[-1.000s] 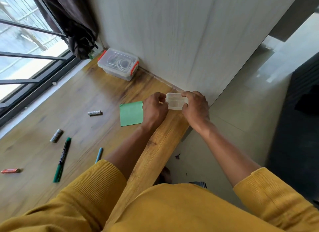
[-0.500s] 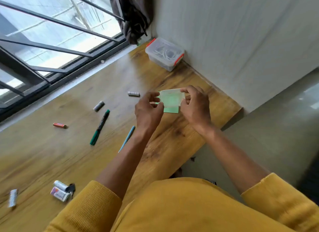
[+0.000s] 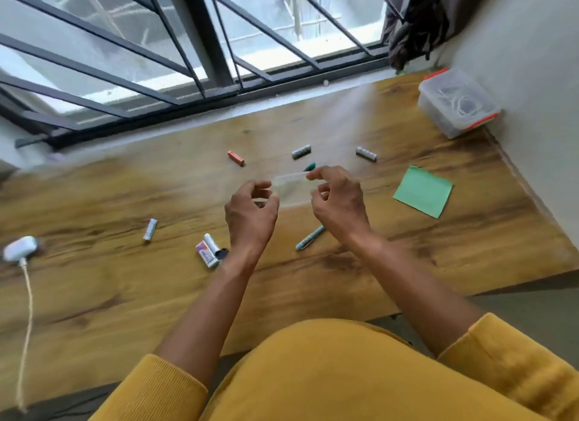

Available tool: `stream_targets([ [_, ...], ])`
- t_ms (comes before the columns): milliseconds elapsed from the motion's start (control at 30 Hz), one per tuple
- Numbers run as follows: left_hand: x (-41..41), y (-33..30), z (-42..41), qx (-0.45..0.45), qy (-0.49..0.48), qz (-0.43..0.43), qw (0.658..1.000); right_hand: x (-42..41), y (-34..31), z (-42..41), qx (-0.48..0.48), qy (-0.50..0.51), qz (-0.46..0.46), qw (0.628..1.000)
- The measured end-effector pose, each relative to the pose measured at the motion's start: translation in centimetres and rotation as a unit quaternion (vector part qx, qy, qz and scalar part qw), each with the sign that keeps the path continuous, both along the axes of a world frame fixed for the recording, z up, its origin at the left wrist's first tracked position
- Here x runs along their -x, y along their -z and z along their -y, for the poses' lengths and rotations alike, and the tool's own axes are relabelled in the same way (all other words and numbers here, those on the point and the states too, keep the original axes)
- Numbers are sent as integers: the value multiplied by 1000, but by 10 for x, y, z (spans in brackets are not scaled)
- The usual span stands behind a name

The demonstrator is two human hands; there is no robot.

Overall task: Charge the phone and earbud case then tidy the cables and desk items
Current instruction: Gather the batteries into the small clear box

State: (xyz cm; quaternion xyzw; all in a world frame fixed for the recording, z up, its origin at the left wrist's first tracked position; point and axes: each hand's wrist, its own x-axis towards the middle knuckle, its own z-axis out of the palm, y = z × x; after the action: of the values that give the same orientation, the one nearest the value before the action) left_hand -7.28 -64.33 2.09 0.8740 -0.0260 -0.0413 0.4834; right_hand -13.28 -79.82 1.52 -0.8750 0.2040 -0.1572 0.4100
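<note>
— While both hands are up over the middle of the counter (image 3: 94, 295), what are they holding?
— A small clear plastic box (image 3: 289, 190), blurred by motion. The left hand (image 3: 250, 215) curls its fingers round one end, and the right hand (image 3: 340, 198) pinches the other end with fingertips. Held level between them like that, it looks ready to be opened or set down as a bin for loose bits.
— Which loose bits?
— Batteries mostly. An orange battery (image 3: 236, 158) and two grey batteries (image 3: 301, 151) (image 3: 366, 154) lie toward the window edge. A white battery (image 3: 150, 229) and a small cluster of batteries (image 3: 209, 250) sit nearer the front edge. A blue pen (image 3: 310, 238) lies beneath the right hand, and a green marker (image 3: 309, 166) pokes out just behind the box.
— And the charging part?
— A white earbud case (image 3: 20, 248) sits at the left edge with a white cable (image 3: 26, 320) plugged in and trailing off the front. No phone is visible.
— Anything else?
— A green notepad (image 3: 423, 191) lies toward the right edge. In the far right corner, against the wall, is a lidded tub (image 3: 459, 102) with coiled cables inside, probably already tidied.
</note>
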Motion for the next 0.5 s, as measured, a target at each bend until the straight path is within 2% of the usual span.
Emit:
stream_targets([
  [267, -19, 7, -77, -46, -71, -11, 996, -40, 4, -63, -29, -122, -61, 990],
  [500, -35, 8, -100, -92, -59, -31, 994, -66, 9, -89, -33, -134, -102, 985],
])
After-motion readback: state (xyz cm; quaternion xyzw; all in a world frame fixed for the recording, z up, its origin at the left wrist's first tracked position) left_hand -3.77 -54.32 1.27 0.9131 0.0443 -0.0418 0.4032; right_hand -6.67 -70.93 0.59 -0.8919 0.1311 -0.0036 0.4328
